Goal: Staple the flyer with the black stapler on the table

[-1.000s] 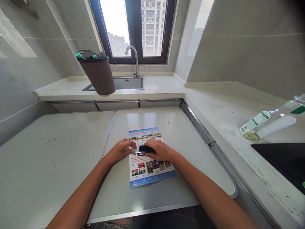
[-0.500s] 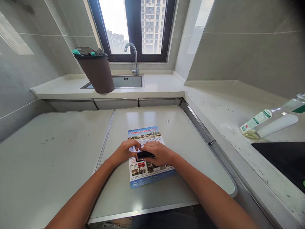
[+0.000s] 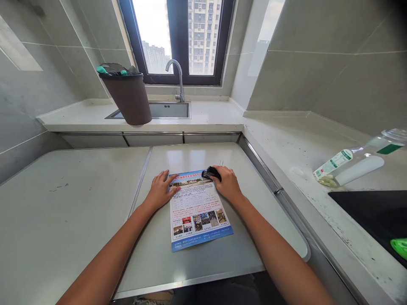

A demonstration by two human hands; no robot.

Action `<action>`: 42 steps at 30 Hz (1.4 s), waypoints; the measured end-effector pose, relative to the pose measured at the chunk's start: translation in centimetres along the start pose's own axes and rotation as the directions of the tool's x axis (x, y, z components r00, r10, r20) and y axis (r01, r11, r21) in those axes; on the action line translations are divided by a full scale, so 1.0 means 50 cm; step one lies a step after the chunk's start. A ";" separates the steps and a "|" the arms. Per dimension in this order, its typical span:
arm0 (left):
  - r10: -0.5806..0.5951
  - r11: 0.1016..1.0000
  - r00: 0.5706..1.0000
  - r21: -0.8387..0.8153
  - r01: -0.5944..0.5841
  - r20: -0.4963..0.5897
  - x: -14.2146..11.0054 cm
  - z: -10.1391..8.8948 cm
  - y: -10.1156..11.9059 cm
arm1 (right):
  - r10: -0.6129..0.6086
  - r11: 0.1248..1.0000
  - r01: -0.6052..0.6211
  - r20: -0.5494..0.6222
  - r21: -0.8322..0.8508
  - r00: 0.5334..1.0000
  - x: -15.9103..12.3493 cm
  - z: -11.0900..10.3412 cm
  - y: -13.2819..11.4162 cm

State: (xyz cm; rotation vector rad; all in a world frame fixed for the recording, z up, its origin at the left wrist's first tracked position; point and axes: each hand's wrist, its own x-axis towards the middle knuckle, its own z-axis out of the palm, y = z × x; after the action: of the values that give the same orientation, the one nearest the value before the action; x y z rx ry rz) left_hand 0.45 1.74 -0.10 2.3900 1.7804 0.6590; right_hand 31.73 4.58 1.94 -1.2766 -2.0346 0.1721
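Note:
A printed flyer (image 3: 199, 207) with a blue lower band and small photos lies flat on the folding table (image 3: 152, 254). My right hand (image 3: 227, 182) grips a small black stapler (image 3: 211, 173) at the flyer's upper right corner. Its front end overlaps the sheet's top edge; whether paper sits between the jaws I cannot tell. My left hand (image 3: 161, 189) rests with fingers spread on the flyer's upper left edge, holding nothing.
Two tiny staple-like pieces (image 3: 221, 163) lie on the table just beyond the stapler. A brown bin (image 3: 127, 99) stands by the sink (image 3: 171, 110) and faucet (image 3: 180, 80). On the right counter are a clear bottle (image 3: 359, 161) and a black panel (image 3: 365, 207).
Both hands were together at the stapler over the flyer's middle. My left hand has let go and spread onto the left edge; my right hand has carried the stapler to the upper right corner.

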 end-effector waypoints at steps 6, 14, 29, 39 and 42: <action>0.063 0.988 0.997 -0.143 -0.057 0.040 -0.002 0.002 -0.015 | 0.150 0.982 -0.156 -0.070 -0.102 0.986 0.006 0.007 0.051; 0.147 0.911 0.988 -0.385 -0.149 -0.034 0.000 -0.008 -0.008 | 0.124 0.979 -0.128 -0.033 -0.160 0.992 0.004 0.011 0.052; -0.083 0.878 0.997 -0.472 0.072 -0.001 0.000 -0.043 -0.002 | -0.023 0.999 0.027 0.167 -0.019 0.986 0.001 -0.008 0.031; -0.037 0.855 0.998 -0.516 0.055 0.045 0.002 -0.034 -0.007 | -0.172 0.985 0.153 0.319 0.084 0.932 -0.004 -0.019 -0.007; -0.033 0.852 0.998 -0.521 0.060 0.060 0.001 -0.034 -0.006 | -0.168 0.986 0.159 0.327 0.054 0.930 -0.005 -0.014 -0.009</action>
State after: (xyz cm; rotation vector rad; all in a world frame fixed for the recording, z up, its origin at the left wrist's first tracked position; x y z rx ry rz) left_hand -0.48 1.57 1.33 1.9670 1.3975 0.9286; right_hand 31.94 3.97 2.53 -1.1122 -2.4050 0.3547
